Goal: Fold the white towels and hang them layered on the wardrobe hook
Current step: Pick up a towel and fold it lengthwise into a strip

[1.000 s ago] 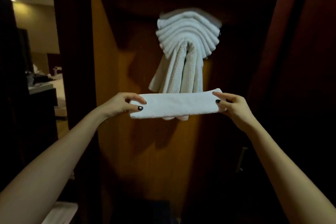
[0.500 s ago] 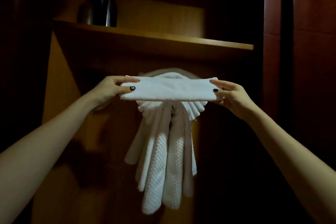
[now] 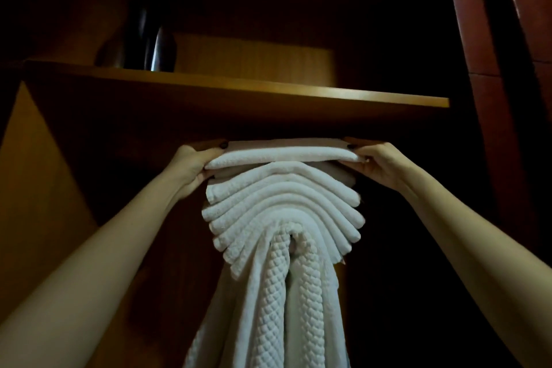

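Two hands hold one folded white towel [image 3: 280, 154] flat just under the wooden shelf [image 3: 239, 89]: your left hand [image 3: 191, 166] grips its left end, your right hand [image 3: 376, 163] pinches its right end. It rests atop the layered towels [image 3: 283, 218] hanging below.

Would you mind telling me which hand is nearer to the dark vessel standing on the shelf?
Left. The left hand grips one end of the folded towel, below and slightly right of the dark vessel; the right hand grips the other end, farther right.
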Available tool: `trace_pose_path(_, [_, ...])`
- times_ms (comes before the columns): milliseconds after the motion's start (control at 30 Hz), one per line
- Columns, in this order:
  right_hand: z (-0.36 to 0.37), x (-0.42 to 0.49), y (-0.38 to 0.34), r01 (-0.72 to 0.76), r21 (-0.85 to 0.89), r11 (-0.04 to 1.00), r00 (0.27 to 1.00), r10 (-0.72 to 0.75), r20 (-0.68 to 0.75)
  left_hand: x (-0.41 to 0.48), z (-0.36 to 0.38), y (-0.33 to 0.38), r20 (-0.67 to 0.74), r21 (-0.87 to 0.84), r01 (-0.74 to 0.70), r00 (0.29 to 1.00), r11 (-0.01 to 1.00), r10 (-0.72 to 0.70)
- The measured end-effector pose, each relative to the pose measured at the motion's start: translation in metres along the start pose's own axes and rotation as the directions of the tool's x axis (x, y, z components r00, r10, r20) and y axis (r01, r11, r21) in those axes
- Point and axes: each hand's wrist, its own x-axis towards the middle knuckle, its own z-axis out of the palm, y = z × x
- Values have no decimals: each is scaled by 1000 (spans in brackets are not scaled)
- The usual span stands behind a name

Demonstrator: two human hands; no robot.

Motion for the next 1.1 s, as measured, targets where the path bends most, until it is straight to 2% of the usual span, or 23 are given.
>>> trace_pose_path(100, [-6, -1, 19, -74, -68, 995, 997, 75, 13, -4, -5, -10, 36, 51, 59, 998, 997, -61])
trace_pose_path(233, [-14, -9, 36, -56, -118, 991, 997, 63, 50, -13, -10, -9, 110, 143, 61, 991, 988, -77])
trace_pose_path(400, [-22, -18, 29, -84, -159, 984, 993, 96, 69, -24, -4, -4, 122, 469, -92, 992, 879, 38])
trace_pose_path(467, [-18, -25, 28, -82, -250, 965, 993, 101, 62, -30, 1, -1, 134, 553, -123, 989, 824, 57])
trace_pose_path(500, [-15, -28, 30, -51, -376, 925, 996, 73, 45, -31, 2, -1, 131, 621, -140, 989, 772, 74])
trace_pose_path(533, [-12, -31, 31, -7, -556, 831, 1000, 17, 13, -32, 4, 0, 117, 722, -162, 987, 673, 111])
trace_pose_path(600, [-4, -34, 31, 88, -836, 542, 981, -192, -22, -32, 11, 5, 104, 904, -195, 964, 381, 246])
trace_pose_path(633, [2, -35, 30, 152, -882, 447, 953, -302, 11, -32, 17, 8, 158, 918, -258, 934, 300, 320])
trace_pose_path(700, [17, -32, 28, 306, -878, 369, 888, -443, 123, -30, 31, 10, 348, 846, -456, 864, 276, 364])
trace_pose_path(733, [25, -31, 27, 360, -867, 346, 876, -444, 186, -28, 39, 10, 435, 807, -523, 840, 275, 324])
trace_pose_path(800, [41, -29, 29, 438, -853, 284, 877, -345, 336, -26, 53, 6, 518, 789, -557, 830, 260, 207])
trace_pose_path(867, [53, -29, 34, 453, -855, 253, 884, -252, 394, -24, 59, 2, 530, 795, -558, 830, 239, 175])
trace_pose_path(967, [56, -27, 36, 426, -871, 246, 898, -236, 372, -23, 60, 0, 495, 826, -525, 850, 207, 181])
trace_pose_path(1100, [55, -25, 30, 408, -882, 236, 908, -205, 365, -21, 62, -4, 480, 852, -514, 843, 97, 243])
